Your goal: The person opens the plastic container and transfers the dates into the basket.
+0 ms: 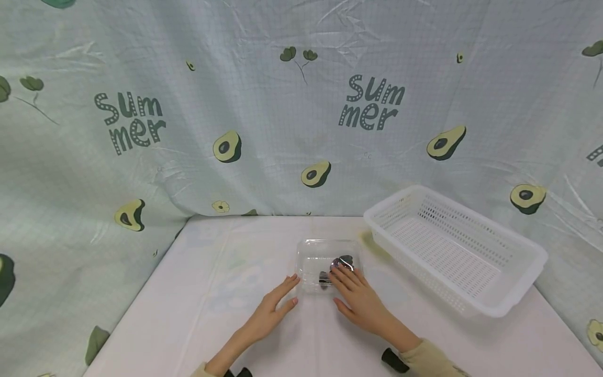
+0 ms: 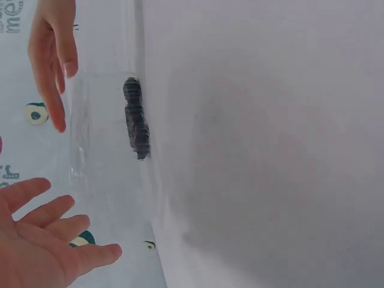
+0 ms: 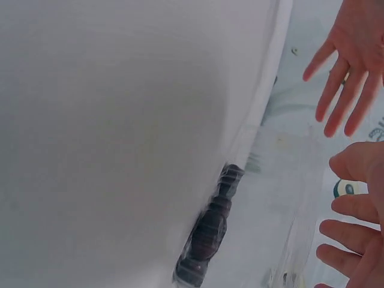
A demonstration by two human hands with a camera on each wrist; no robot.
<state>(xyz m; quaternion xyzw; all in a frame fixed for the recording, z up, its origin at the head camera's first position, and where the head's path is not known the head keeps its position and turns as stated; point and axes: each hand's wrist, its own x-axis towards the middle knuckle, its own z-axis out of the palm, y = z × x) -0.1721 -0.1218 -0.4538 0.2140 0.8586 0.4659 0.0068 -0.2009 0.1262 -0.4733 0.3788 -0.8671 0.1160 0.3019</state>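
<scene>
A clear plastic box stands on the white table in front of me. Several dark, rounded pieces show inside it, toward its right side. Through the see-through wall the dark pieces form an uneven row along the bottom in the left wrist view. My left hand is by the box's front left corner, fingers spread and holding nothing. My right hand reaches over the box's front right part, fingers extended, overlapping some dark pieces in the head view. Its palm and fingers are empty in the right wrist view.
A large white perforated plastic basket stands at the right of the table. Behind and beside the table hangs a pale curtain printed with avocados and lettering. Dark straps sit near the wrists.
</scene>
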